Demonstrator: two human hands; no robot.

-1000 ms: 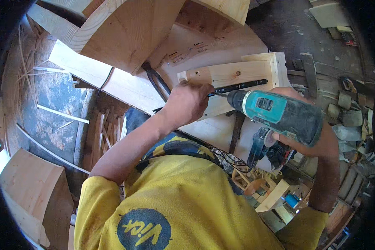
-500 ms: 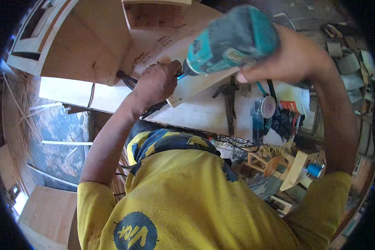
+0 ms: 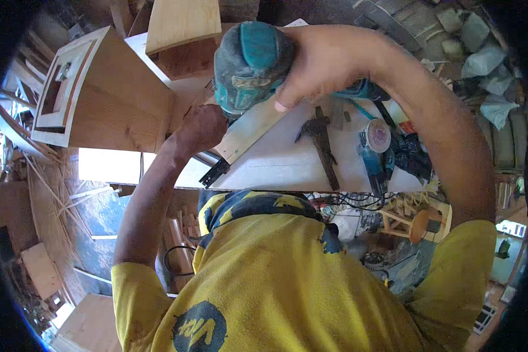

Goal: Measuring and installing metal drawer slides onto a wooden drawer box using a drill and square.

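My right hand (image 3: pixel 328 61) is wrapped round a teal and black cordless drill (image 3: pixel 253 56). The drill points down at a pale wooden board (image 3: pixel 249 138), and its tip is hidden behind its body and my left fingers. My left hand (image 3: pixel 200 129) is closed right beside the drill's nose, over the board's left edge; whatever its fingers pinch is hidden. A black metal drawer slide (image 3: pixel 215 172) sticks out at the near end of the board, below my left hand.
On the white worktop (image 3: pixel 276 170) lie a dark metal clamp (image 3: pixel 320 144), a teal power tool (image 3: pixel 374 170) with a round-lidded container (image 3: pixel 377 136) by it, and a black plastic bag (image 3: pixel 413 157). A wooden cabinet (image 3: pixel 123 100) stands at left. Cables (image 3: pixel 352 202) hang along the near edge.
The drill has swung left and tipped from lying nearly sideways to pointing downward. My left hand has shifted slightly left and down in the picture, and the whole view has turned somewhat.
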